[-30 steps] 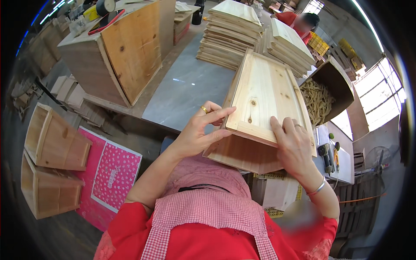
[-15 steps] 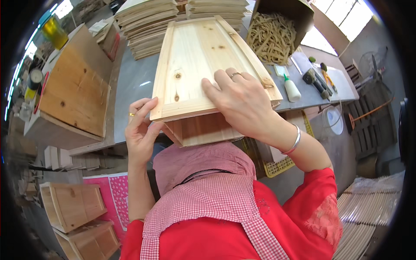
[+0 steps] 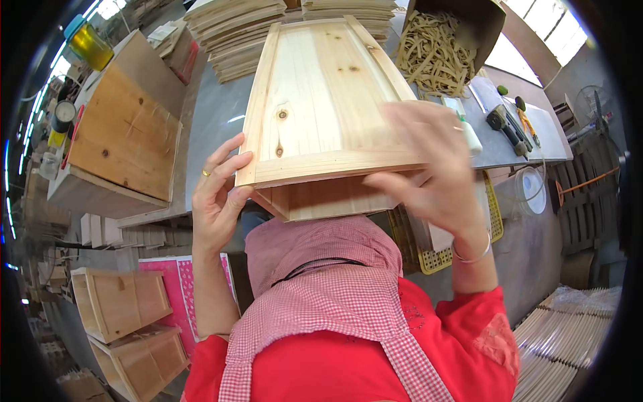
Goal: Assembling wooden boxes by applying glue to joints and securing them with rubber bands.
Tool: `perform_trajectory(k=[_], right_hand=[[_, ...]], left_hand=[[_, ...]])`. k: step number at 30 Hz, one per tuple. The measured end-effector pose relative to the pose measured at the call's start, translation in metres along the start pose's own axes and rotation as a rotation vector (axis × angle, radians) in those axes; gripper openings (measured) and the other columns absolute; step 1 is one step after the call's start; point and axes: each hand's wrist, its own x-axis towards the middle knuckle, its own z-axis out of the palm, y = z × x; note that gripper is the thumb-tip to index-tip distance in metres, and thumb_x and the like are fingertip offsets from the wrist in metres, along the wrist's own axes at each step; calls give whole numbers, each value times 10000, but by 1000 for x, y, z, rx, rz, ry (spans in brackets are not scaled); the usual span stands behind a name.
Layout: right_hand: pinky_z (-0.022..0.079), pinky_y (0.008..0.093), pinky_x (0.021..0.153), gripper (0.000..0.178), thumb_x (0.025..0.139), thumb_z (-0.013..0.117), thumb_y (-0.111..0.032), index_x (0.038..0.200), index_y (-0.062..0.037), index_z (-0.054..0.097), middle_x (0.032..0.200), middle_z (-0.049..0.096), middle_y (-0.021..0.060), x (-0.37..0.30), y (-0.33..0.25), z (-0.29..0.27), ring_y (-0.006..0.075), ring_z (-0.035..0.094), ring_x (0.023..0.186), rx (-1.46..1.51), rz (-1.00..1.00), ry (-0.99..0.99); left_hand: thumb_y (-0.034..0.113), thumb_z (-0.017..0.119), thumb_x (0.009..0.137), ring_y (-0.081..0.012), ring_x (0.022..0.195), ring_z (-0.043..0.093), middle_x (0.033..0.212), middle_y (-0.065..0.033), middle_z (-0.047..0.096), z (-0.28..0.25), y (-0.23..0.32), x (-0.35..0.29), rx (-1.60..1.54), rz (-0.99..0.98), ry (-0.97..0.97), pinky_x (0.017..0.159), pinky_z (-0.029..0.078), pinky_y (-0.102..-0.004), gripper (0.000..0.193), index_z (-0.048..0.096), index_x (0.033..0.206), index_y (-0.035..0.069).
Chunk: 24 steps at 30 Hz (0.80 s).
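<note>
A pale pine box [image 3: 315, 107] with a framed, knotted panel on top lies in front of me, its open end facing my body. My left hand [image 3: 221, 184] grips the box's near left corner, fingertips on the frame edge and thumb lower against the side. At the near right corner, my right hand [image 3: 435, 161] is blurred by motion. Its thumb is apart from the fingers, and nothing shows between them. Whether it touches the frame is hard to tell. The inside of the box is partly in shadow.
Stacked wooden panels [image 3: 234, 33] stand behind the box. A carton of rubber-band-like strips [image 3: 435, 57], a white glue bottle [image 3: 471, 137] and a power tool [image 3: 507, 130] lie to the right. A wooden crate [image 3: 120, 134] is at left; more wooden boxes [image 3: 124, 301] sit lower left.
My right hand has lifted off the top panel and swung right to the near right corner, its thumb now spread. My left hand keeps its hold on the left corner. The view has shifted slightly.
</note>
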Motion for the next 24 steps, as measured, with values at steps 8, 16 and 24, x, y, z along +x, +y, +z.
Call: perform_trajectory(k=[8,16,24], right_hand=[[382,404,1165,522,953,696,-191,1377,92,584,1472,553,251,-72,50,32,316,496,1413,712,392,239],[414,415,1140,449,973,680,-194,1320,86,632,1361,632,274,-70,55,24,349,590,1321,468,268,220],[415,390,1140,457,962,695,-117,1366,76,601,1417,611,214,-82,64,39,299,562,1346,584,224,279]], left_hand=[[164,703,973,-295,1411,487,1582,-216,423,-1,-1,-5,20,-35,-19,1081,499,-411,535,544,1453,-10],[182,716,962,-308,1391,509,1547,-215,470,-10,2,2,88,-28,-60,1090,483,-401,474,617,1395,14],[60,681,961,-263,1405,485,1534,-182,494,-5,-7,-4,123,16,-9,1087,473,-391,474,585,1421,2]])
